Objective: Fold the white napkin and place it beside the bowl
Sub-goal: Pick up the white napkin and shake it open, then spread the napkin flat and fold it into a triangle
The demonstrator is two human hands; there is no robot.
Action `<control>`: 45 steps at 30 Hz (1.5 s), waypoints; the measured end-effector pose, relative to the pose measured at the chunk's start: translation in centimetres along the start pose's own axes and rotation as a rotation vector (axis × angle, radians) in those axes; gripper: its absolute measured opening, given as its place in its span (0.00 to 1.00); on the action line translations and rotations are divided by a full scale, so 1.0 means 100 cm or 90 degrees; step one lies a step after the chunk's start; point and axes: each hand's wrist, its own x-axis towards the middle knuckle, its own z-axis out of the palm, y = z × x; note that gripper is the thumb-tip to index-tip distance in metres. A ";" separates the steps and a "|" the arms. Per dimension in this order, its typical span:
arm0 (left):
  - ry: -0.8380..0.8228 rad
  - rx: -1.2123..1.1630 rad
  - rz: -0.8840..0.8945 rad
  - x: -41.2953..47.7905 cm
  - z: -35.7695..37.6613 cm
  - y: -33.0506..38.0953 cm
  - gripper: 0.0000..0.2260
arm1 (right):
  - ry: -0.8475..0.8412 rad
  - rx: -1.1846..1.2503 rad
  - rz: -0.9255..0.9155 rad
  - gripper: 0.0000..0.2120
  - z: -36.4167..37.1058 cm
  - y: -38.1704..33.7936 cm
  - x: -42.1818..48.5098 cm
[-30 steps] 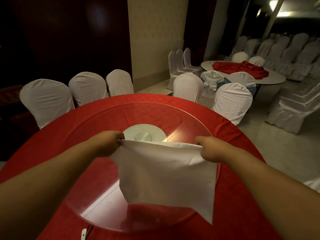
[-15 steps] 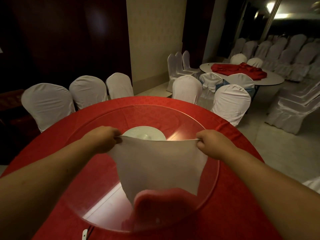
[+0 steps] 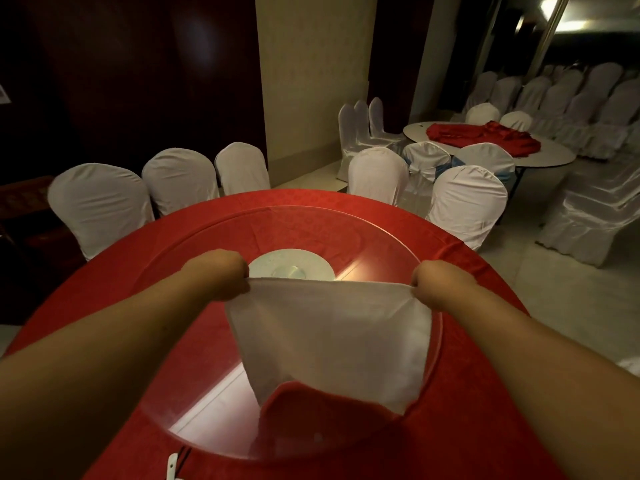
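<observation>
Holding the napkin (image 3: pixel 329 341) taut over the desk (image 3: pixel 485 410).
My left hand (image 3: pixel 221 271) and right hand (image 3: pixel 433 285) each pinch 1 top corner; it looks light, limp.

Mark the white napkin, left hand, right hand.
white napkin (image 3: pixel 329 341), head view, middle of the hanging cloth.
left hand (image 3: pixel 218 275), head view, back of the fist.
right hand (image 3: pixel 436 284), head view, back of the fist.

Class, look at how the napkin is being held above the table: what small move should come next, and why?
Probably lower the napkin flat onto the glass turntable. The left hand and right hand each pinch a top corner, so it hangs stretched in the air, unfolded, its bottom edge curling. No bowl is in view.
</observation>
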 end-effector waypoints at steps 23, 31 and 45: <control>0.266 -0.151 0.334 -0.037 0.110 0.056 0.09 | 0.382 0.255 0.079 0.13 0.097 0.053 0.032; -0.171 -0.057 0.323 -0.057 0.300 0.106 0.26 | -0.068 0.089 0.125 0.25 0.285 0.071 -0.002; -0.119 0.059 0.260 -0.042 0.357 0.098 0.12 | -0.034 0.058 -0.333 0.24 0.349 -0.065 -0.049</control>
